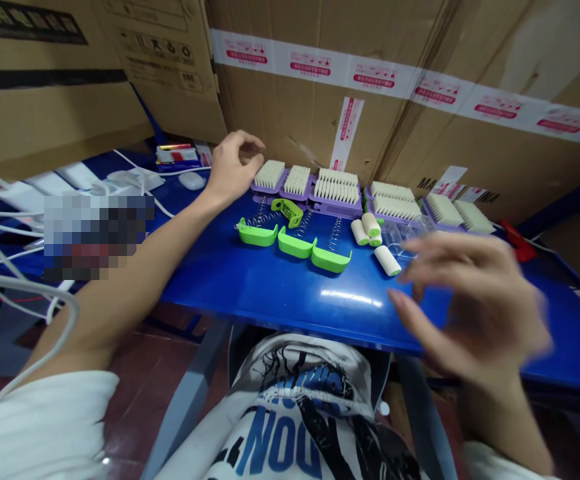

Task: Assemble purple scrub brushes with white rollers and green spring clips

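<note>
My left hand (235, 165) is at the back of the blue table, fingers curved and thumb apart from them, beside the leftmost purple-based brush head (270, 175) with pale bristles. I see nothing held in it. Blurred by motion, my right hand (470, 300) hovers over the right side of the table, thumb and fingers apart, nothing visible between them. Three bright green curved pieces (296, 244) lie in a row at the middle, with metal springs (335, 233) behind them. A green bracket-like part (287, 212) rests among the springs. Several white rollers with green ends (387, 261) lie nearer my right hand.
More brush heads (395, 200) line the back, against large cardboard boxes (320, 87). Clear plastic pieces (403, 235) lie beside the rollers. White cables (65, 293) and a power strip (130, 181) crowd the left, with a white mouse (191, 181) nearby. A red object (517, 240) is at right.
</note>
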Demonstrator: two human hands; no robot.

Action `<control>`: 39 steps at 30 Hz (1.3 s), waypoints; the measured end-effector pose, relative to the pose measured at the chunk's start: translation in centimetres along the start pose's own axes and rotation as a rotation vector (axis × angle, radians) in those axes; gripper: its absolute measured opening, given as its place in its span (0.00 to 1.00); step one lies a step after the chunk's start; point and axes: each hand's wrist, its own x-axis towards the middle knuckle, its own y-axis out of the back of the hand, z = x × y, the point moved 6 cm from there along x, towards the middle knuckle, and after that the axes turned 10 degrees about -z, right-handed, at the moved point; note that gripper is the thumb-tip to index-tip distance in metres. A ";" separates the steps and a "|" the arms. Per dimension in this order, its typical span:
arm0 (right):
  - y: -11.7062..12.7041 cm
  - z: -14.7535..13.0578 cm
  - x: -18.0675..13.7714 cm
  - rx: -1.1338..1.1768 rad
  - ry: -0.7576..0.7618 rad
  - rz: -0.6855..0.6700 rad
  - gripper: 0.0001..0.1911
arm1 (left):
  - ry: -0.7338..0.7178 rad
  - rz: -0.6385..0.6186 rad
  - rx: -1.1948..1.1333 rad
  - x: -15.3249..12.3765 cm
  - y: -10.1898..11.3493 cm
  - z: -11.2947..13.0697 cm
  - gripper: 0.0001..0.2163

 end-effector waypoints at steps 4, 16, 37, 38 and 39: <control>-1.6 9.1 6.7 -0.297 -0.042 -0.361 0.14 | -0.023 -0.078 -0.062 -0.9 0.4 3.8 0.04; -10.5 15.0 14.4 -0.550 -0.222 -1.051 0.42 | -0.122 -0.233 0.023 -2.4 -1.3 6.2 0.10; -12.7 15.0 14.6 -0.378 -0.197 -1.088 0.34 | -0.130 -0.289 0.050 -2.7 -2.2 5.7 0.09; -12.7 15.0 14.7 -0.377 -0.195 -1.071 0.34 | -0.134 -0.287 0.058 -2.7 -2.2 5.8 0.09; -12.7 15.0 14.8 -0.379 -0.190 -1.049 0.34 | -0.138 -0.288 0.065 -2.8 -2.2 5.9 0.09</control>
